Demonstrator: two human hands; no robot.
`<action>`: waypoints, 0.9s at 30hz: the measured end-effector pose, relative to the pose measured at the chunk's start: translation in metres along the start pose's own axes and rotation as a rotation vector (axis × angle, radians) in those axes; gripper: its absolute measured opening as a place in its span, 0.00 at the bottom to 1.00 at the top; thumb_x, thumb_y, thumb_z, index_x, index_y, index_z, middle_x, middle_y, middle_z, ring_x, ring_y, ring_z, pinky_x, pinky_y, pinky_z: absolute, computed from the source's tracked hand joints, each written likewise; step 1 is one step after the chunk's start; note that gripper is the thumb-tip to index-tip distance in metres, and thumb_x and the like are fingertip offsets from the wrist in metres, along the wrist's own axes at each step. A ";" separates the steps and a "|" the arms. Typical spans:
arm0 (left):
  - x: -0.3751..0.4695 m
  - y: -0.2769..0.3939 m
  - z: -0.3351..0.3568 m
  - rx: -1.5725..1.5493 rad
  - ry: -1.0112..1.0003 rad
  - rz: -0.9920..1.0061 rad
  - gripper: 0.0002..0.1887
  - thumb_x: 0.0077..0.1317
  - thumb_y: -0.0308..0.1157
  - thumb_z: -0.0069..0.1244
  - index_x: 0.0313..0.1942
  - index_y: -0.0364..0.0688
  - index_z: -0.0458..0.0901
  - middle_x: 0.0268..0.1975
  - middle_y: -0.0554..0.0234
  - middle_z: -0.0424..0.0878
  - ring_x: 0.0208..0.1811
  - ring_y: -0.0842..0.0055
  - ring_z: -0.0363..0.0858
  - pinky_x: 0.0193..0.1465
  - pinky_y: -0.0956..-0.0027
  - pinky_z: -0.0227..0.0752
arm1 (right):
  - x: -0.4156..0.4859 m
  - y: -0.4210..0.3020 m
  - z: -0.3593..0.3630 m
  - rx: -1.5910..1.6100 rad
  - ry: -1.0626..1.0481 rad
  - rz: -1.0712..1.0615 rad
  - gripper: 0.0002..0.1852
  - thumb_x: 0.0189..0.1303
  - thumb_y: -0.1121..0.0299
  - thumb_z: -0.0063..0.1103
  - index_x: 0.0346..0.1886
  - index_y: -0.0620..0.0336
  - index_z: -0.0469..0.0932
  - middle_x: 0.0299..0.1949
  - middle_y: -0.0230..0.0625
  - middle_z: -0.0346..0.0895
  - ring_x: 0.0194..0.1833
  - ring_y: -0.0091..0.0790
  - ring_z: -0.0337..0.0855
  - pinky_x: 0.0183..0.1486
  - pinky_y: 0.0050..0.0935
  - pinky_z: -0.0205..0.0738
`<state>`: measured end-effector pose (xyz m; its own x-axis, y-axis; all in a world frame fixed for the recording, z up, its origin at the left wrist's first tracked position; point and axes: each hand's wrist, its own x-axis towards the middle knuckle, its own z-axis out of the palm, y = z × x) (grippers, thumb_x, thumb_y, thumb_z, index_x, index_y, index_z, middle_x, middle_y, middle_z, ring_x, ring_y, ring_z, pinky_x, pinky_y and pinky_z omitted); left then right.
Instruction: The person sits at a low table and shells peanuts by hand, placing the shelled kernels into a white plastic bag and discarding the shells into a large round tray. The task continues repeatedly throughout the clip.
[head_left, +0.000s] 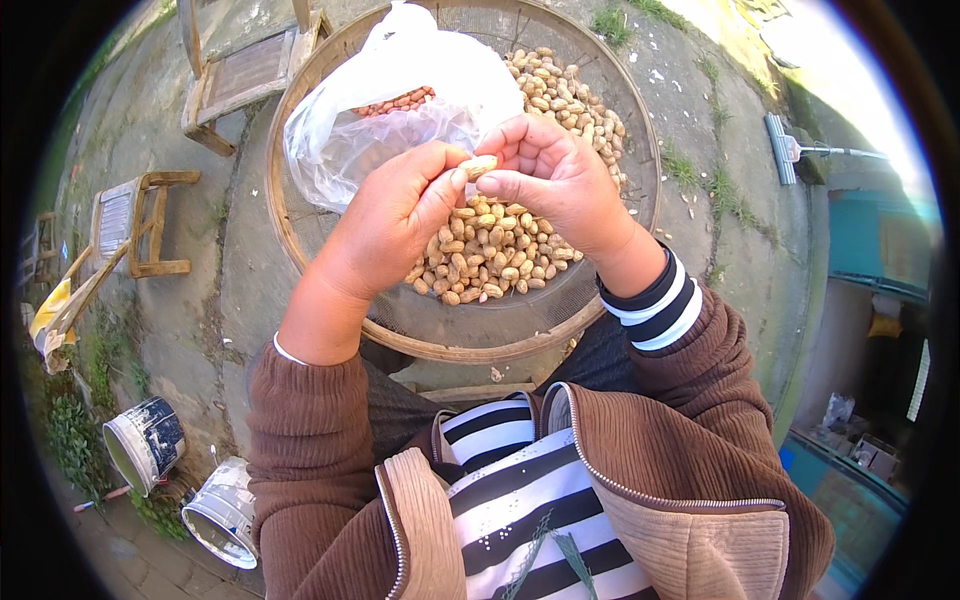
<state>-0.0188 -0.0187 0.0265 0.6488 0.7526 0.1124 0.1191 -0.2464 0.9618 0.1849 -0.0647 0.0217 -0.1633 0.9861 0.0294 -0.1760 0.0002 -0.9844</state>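
Note:
An unshelled peanut (478, 166) is pinched between the thumb and finger of my left hand (409, 206). My right hand (551, 176) is close on its other side, thumb and fingers curled around the pod's end; whether they press on it is hard to tell. Below both hands, a round woven sieve (442, 351) with a wooden rim holds a heap of unshelled peanuts (499, 251). More peanuts in their shells (562, 90) lie behind my right hand. At the sieve's left, a white plastic bag (427, 64) stands open, with shelled reddish peanut kernels (397, 102) inside.
Wooden chairs (247, 75) (161, 225) stand at the left on concrete ground. Two stained buckets (161, 435) (232, 502) lie tipped at the lower left. A mop (784, 148) lies at the right, near teal cabinets (870, 232). Grass tufts grow in the ground's cracks.

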 end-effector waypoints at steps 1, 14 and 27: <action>-0.001 0.000 0.000 0.041 0.033 0.023 0.09 0.75 0.32 0.49 0.47 0.36 0.82 0.36 0.54 0.83 0.37 0.67 0.82 0.42 0.67 0.75 | 0.001 -0.002 0.001 0.097 -0.007 0.034 0.11 0.65 0.74 0.68 0.49 0.64 0.79 0.41 0.32 0.85 0.41 0.23 0.86 0.48 0.22 0.81; -0.003 -0.001 0.005 0.348 0.268 0.178 0.07 0.71 0.30 0.53 0.46 0.39 0.80 0.37 0.52 0.81 0.36 0.59 0.82 0.39 0.63 0.76 | 0.009 0.005 0.013 0.108 0.080 0.049 0.11 0.66 0.74 0.68 0.48 0.66 0.81 0.41 0.33 0.85 0.40 0.22 0.85 0.47 0.21 0.81; 0.000 0.000 0.006 0.745 0.320 0.331 0.08 0.64 0.28 0.55 0.34 0.42 0.71 0.31 0.58 0.72 0.33 0.59 0.79 0.34 0.57 0.74 | 0.013 0.005 0.016 0.106 0.032 0.040 0.08 0.68 0.73 0.64 0.47 0.64 0.79 0.39 0.32 0.84 0.39 0.23 0.84 0.47 0.23 0.81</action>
<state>-0.0141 -0.0227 0.0251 0.5081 0.6797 0.5289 0.4945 -0.7331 0.4670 0.1660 -0.0544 0.0195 -0.1418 0.9898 -0.0164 -0.2721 -0.0549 -0.9607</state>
